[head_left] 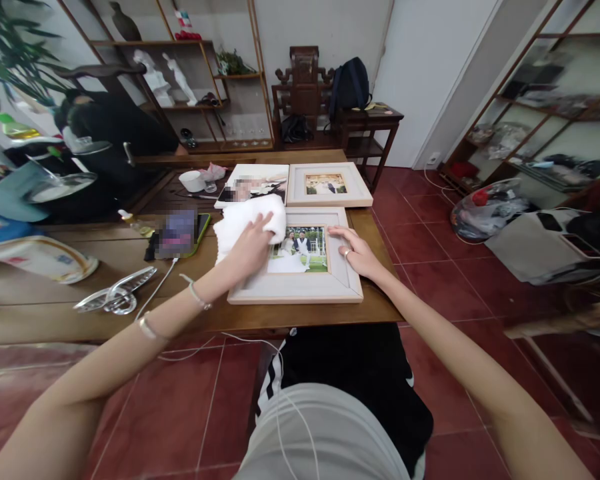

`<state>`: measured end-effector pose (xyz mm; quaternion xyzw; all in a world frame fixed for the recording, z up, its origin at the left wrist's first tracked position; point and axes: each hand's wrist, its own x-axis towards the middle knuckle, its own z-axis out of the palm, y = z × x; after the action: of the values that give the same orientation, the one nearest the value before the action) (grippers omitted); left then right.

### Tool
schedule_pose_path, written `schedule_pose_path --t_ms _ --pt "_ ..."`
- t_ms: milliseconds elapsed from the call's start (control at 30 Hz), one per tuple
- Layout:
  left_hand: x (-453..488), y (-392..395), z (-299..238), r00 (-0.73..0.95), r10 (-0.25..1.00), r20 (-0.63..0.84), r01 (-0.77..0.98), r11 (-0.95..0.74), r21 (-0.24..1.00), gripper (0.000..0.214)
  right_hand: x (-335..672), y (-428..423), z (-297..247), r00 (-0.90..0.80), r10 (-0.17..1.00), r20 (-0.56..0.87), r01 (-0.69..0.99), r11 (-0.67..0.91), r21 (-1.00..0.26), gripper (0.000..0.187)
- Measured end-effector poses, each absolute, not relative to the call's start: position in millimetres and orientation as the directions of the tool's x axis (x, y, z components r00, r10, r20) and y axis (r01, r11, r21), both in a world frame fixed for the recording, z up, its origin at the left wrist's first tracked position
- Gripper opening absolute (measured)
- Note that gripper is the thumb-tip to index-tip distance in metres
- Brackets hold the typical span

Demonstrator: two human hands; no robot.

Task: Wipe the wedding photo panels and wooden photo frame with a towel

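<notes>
A picture frame (pixel 300 293) with a light wood edge and a wide pale mat lies flat near the table's front edge. Inside it is a photo (pixel 305 253) of two people outdoors. My left hand (pixel 253 247) grips a bunched white cloth (pixel 250 220), which covers the frame's upper left part and hangs past its left side. At the frame's right side, my right hand (pixel 357 253) holds the border, with the fingers on top. Beyond are a second picture frame (pixel 297 187) and a white-edged photo panel (pixel 267 175), partly under the cloth.
The wooden table (pixel 200 320) also bears a phone (pixel 203 230) on a white cable, a silver clip-like object (pixel 117 290), a small dropper bottle (pixel 137 225), a white cup (pixel 193 180) and a soft pack (pixel 40 253). A dark-clothed person (pixel 115 127) is across on the left.
</notes>
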<state>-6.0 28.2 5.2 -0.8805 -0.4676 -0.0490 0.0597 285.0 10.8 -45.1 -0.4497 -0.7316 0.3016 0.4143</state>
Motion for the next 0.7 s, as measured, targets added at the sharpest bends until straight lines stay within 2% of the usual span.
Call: schedule_pose_path --t_ms 100,200,367,633,700 --pt "-2 63 -1 0.543 0.805 0.24 0.834 -0.55 -0.041 0.041 286 11 -46 -0.255 0.904 0.344 0.396 0.422 -0.815 0.052" --pt "4 80 -3 0.555 0.79 0.262 0.83 -0.55 -0.098 0.043 286 11 -46 -0.247 0.906 0.344 0.395 0.419 -0.818 0.053" --pt "12 70 3 0.577 0.803 0.148 0.811 -0.544 -0.214 0.046 285 12 -46 -0.241 0.913 0.33 0.382 0.402 -0.832 0.054" --pt "18 -13 35 0.651 0.756 -0.064 0.727 -0.646 -0.234 0.041 284 11 -45 -0.236 0.918 0.32 0.412 0.392 -0.823 0.055" --pt "20 -44 49 0.666 0.724 -0.179 0.691 -0.69 -0.216 0.04 284 11 -45 -0.239 0.917 0.321 0.412 0.395 -0.821 0.055"
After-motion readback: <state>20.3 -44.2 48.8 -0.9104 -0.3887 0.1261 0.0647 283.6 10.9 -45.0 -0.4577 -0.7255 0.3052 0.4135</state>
